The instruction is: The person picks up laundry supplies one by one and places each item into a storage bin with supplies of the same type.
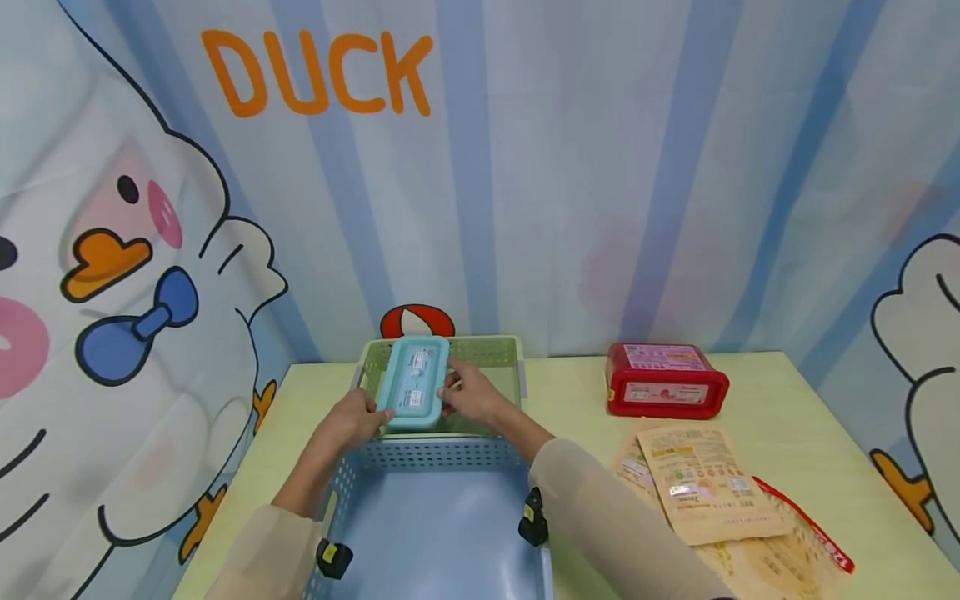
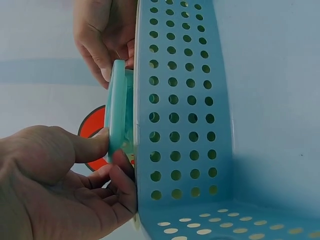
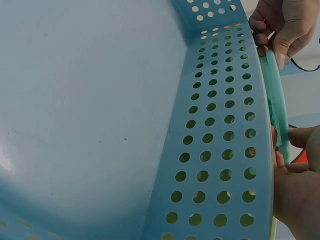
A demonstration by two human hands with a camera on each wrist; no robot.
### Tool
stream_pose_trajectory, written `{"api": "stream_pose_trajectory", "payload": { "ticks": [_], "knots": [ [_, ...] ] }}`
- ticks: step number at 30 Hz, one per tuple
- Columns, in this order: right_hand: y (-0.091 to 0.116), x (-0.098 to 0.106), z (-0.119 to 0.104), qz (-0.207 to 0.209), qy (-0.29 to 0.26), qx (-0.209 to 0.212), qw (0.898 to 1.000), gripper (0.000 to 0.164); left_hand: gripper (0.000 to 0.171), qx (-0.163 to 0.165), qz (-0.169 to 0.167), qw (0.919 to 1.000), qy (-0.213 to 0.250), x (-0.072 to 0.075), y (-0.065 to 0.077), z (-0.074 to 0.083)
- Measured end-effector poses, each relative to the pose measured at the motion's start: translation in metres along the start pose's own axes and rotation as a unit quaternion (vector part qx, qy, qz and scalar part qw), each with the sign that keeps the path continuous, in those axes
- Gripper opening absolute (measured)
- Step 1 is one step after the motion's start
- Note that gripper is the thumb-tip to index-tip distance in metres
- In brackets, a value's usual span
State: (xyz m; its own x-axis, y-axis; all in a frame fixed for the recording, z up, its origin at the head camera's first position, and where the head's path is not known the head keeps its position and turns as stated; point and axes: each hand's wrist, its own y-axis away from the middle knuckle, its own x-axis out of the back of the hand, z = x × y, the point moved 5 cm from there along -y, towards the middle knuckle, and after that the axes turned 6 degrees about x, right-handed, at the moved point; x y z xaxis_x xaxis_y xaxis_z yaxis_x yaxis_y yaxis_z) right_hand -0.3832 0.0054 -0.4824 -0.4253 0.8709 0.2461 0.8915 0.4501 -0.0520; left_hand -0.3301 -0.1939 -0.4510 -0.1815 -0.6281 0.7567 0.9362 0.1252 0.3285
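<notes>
Both hands grip a teal plastic box with a turquoise lid [image 1: 414, 375] that carries white labels. It is over the left half of the green basket [image 1: 491, 340], tilted in the head view. My left hand [image 1: 356, 419] pinches the lower left corner, thumb on the lid and fingers beneath. On the right long side, my right hand [image 1: 474, 392] holds the rim between thumb and fingers. In the left wrist view the lid [image 2: 117, 107] shows edge-on behind the perforated wall of the blue basket [image 2: 182, 90], which hides the lower part of the box.
The blue basket [image 1: 450, 525] stands on the pale table directly before the green one, below both forearms. To the right lies a red lidded container [image 1: 667, 392] with labels. Several tan packets [image 1: 708, 483], one with a red edge, overlap near the right forearm.
</notes>
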Motion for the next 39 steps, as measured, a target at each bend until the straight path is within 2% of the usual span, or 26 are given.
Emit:
{"api": "stream_pose_trajectory", "payload": {
  "ticks": [8, 18, 29, 37, 39],
  "knots": [
    [0.000, 0.002, -0.001, 0.003, -0.005, 0.003, 1.000, 0.065, 0.032, 0.001, -0.004, 1.0000, 0.001, 0.001, -0.002, 0.000],
    [-0.003, -0.004, -0.004, -0.008, 0.006, -0.004, 1.000, 0.065, 0.029, 0.012, -0.006, 0.9999, -0.001, 0.006, 0.004, -0.003],
    [0.001, 0.002, -0.007, -0.022, 0.059, -0.006, 0.998, 0.063, 0.029, 0.004, -0.014, 0.9998, -0.011, -0.001, 0.004, 0.000],
    [-0.001, 0.002, -0.015, -0.024, 0.080, -0.026, 0.996, 0.064, 0.028, -0.017, -0.019, 0.9996, -0.010, 0.002, 0.006, 0.000],
    [-0.002, 0.003, -0.017, -0.027, 0.103, -0.024, 0.994, 0.063, 0.031, -0.018, -0.026, 0.9995, -0.007, 0.003, 0.005, 0.001]
  ]
}}
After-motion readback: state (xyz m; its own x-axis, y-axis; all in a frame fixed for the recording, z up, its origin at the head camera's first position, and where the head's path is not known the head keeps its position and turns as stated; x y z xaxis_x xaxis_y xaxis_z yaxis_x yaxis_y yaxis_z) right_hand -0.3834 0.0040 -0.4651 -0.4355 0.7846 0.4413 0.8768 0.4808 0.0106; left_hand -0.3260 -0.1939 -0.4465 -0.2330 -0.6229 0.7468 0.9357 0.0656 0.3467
